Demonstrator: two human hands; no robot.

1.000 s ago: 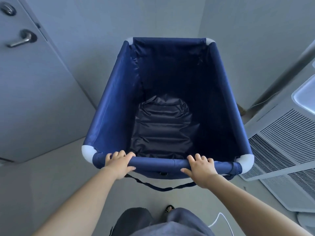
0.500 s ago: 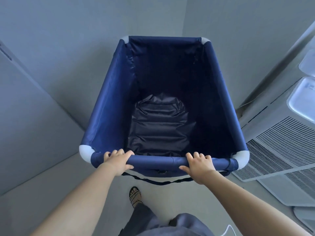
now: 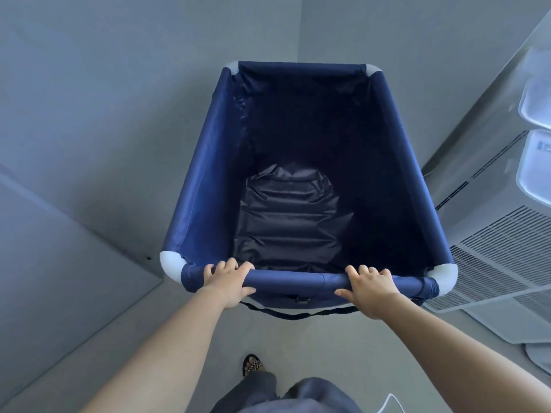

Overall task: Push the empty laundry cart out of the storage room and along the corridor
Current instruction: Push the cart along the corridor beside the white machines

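Note:
The laundry cart [image 3: 205, 180] is a deep navy fabric bin on a tube frame with white corner joints, and it fills the middle of the view. Its inside is bare down to the crumpled dark liner at the bottom. My left hand [image 3: 228, 281] is wrapped over the left part of the near top rail [image 3: 298, 278]. My right hand [image 3: 369, 287] grips the same rail further right. A black strap hangs in a loop under the rail.
A grey wall [image 3: 119, 114] runs close along the cart's left side and meets another wall ahead. White louvred units [image 3: 501, 257] with translucent lids stand tight against the cart's right side. My sandalled foot [image 3: 253, 366] is on the grey floor behind the cart.
The cart has rolled forward with me. The door with its lever handle on the left has slid out of view, and the white units on the right have come closer.

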